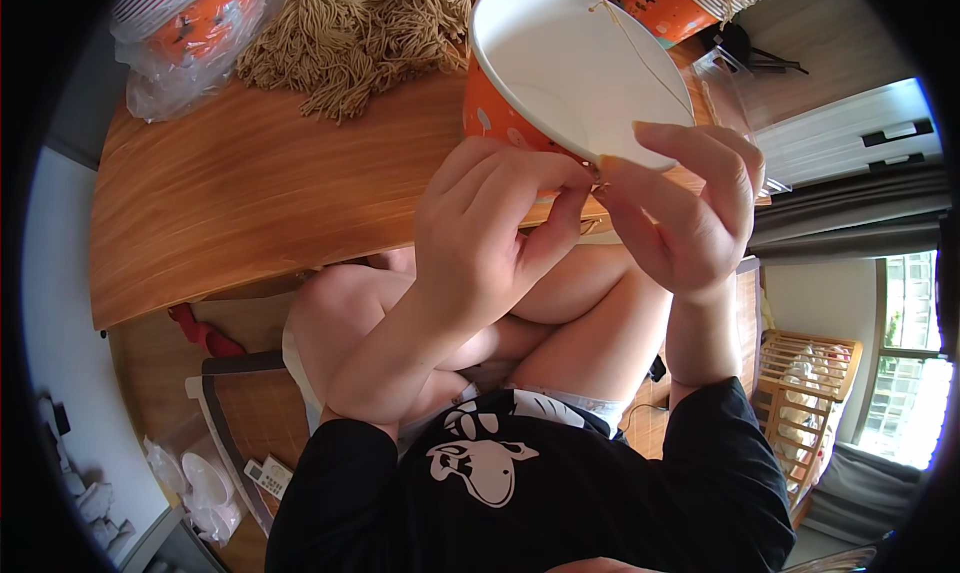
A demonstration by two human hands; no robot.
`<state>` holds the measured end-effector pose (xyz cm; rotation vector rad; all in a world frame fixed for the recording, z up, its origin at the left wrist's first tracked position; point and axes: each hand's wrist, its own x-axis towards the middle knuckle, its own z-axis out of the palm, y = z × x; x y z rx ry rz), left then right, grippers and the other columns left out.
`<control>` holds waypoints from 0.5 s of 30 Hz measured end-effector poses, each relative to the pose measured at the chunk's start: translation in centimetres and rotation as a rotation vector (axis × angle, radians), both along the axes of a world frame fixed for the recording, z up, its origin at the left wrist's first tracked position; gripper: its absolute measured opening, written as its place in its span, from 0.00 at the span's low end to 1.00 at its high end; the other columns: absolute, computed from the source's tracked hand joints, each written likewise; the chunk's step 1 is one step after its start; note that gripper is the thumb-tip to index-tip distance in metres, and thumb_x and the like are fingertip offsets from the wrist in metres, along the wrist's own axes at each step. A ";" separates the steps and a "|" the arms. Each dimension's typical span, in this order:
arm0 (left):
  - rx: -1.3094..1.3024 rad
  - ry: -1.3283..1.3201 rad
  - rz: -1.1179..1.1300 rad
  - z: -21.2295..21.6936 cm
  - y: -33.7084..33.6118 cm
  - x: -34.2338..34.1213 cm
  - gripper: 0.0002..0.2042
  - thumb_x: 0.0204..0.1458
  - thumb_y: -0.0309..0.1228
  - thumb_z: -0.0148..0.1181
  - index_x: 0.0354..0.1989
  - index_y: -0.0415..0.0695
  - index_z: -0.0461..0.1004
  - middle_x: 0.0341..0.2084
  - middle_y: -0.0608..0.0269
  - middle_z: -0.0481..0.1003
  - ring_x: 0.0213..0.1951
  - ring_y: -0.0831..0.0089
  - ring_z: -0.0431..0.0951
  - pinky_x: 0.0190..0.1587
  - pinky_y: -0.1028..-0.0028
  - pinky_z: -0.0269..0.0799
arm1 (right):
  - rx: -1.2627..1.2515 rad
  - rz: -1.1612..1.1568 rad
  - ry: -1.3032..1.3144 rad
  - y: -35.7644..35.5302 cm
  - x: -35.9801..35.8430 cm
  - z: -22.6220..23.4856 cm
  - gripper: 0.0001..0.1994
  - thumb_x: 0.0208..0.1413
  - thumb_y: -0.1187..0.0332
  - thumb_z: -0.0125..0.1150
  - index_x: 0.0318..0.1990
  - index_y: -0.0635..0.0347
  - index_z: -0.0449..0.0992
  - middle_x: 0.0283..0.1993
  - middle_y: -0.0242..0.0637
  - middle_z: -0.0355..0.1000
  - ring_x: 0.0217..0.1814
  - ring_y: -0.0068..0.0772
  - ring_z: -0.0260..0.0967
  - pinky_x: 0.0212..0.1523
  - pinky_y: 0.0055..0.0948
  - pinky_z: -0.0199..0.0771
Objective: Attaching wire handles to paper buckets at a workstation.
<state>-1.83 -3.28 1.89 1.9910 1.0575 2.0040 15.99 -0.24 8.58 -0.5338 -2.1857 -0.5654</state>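
Note:
My left hand (485, 223) is closed in a pinch, thumb against forefinger. My right hand (690, 208) meets it fingertip to fingertip, its thumb and forefinger pinching while the other fingers are raised. Between the fingertips is a small brownish bit of thin tan cord (597, 180); its exact form is too small to make out. Behind the hands, a large orange paper bucket (515, 123) with a white inside stands tilted at the table's near edge. A strand of tan cord (645, 58) crosses its white inside toward my right hand.
A heap of tan cords (350, 38) lies on the wooden table (250, 178). Stacked orange paper buckets in clear plastic (195, 23) stand at the far left, and another stack (675, 3) at the far right. A clear plastic box (735, 88) sits beside the right hand.

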 end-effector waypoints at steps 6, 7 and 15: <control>-0.004 -0.011 -0.015 -0.1 0.1 0.1 0.12 0.40 0.18 0.70 0.33 0.44 0.76 0.30 0.69 0.80 0.31 0.64 0.77 0.34 0.67 0.74 | -0.013 0.006 0.018 -0.4 0.4 -0.6 0.13 0.37 0.69 0.74 0.35 0.45 0.85 0.50 0.28 0.76 0.47 0.35 0.68 0.45 0.31 0.70; -0.004 -0.010 -0.015 -0.1 0.1 0.0 0.12 0.40 0.18 0.70 0.33 0.44 0.76 0.30 0.69 0.80 0.31 0.64 0.77 0.34 0.67 0.74 | -0.025 -0.026 0.028 -0.5 0.5 -0.6 0.13 0.38 0.70 0.75 0.35 0.46 0.85 0.50 0.28 0.76 0.47 0.35 0.68 0.46 0.31 0.70; 0.013 0.023 -0.045 -0.3 0.2 -0.2 0.09 0.47 0.15 0.66 0.36 0.39 0.78 0.31 0.62 0.80 0.32 0.67 0.77 0.34 0.73 0.74 | -0.115 -0.101 0.057 -1.2 0.4 -1.5 0.12 0.42 0.71 0.74 0.37 0.48 0.82 0.50 0.31 0.76 0.49 0.37 0.68 0.49 0.33 0.68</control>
